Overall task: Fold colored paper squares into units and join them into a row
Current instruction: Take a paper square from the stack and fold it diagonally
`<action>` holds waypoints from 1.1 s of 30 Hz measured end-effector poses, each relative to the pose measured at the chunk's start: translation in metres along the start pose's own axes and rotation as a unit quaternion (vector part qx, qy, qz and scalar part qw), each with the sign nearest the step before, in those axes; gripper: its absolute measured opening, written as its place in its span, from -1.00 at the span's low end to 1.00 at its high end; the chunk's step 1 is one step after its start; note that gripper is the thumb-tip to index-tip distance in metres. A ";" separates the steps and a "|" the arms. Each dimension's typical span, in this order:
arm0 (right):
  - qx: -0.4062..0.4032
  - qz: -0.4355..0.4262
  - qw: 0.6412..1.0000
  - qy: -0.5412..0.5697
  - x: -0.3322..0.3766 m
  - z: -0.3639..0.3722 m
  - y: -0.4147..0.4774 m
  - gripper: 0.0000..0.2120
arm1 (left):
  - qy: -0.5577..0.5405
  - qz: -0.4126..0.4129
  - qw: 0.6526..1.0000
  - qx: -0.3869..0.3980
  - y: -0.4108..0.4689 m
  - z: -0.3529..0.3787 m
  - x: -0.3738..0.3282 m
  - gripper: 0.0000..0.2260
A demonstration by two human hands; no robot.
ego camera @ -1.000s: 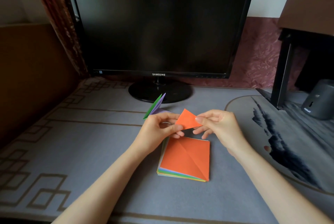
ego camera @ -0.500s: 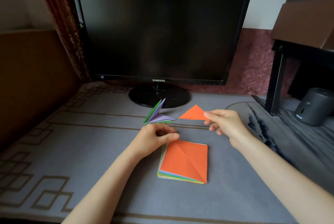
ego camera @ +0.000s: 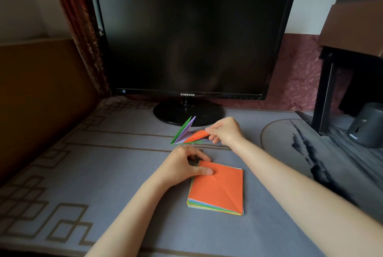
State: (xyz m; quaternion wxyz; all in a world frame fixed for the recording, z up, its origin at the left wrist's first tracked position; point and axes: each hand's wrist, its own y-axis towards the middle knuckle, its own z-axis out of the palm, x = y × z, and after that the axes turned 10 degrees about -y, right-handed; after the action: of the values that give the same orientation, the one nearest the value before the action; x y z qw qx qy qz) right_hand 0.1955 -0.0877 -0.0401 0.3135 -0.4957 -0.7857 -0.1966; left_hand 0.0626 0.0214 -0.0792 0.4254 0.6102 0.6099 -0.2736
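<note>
- A grey patterned desk mat [ego camera: 103, 174] was spread before a dark monitor [ego camera: 186, 39].
- An orange folded unit [ego camera: 196, 135] was pinched at its right tip by the right hand [ego camera: 226, 132] and laid against the green and purple units [ego camera: 183, 132] near the monitor's base.
- The paper stack [ego camera: 217, 192], orange sheet uppermost, was gripped at its far left corner by the left hand [ego camera: 182, 167], with the thumb laid on top.
</note>
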 end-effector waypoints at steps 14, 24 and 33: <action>-0.075 -0.087 0.993 -0.022 -0.029 -0.016 -0.021 -0.80 | -0.049 -0.019 0.999 -0.009 -0.001 0.000 0.001 -0.75; 0.077 -0.174 0.980 -0.052 -0.042 -0.025 -0.068 -0.82 | -0.092 -0.003 0.995 -0.030 0.001 0.001 0.002 -0.73; 0.021 -0.199 0.975 -0.092 -0.053 -0.024 -0.066 -0.84 | -0.089 -0.020 0.995 -0.042 0.001 0.002 0.001 -0.82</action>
State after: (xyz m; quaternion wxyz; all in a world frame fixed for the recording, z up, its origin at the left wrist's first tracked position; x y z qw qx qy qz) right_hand 0.1595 -0.1656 -0.0594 0.2048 -0.3384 -0.8981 -0.1921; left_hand 0.0639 0.0203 -0.0812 0.4973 0.5529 0.5927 -0.3092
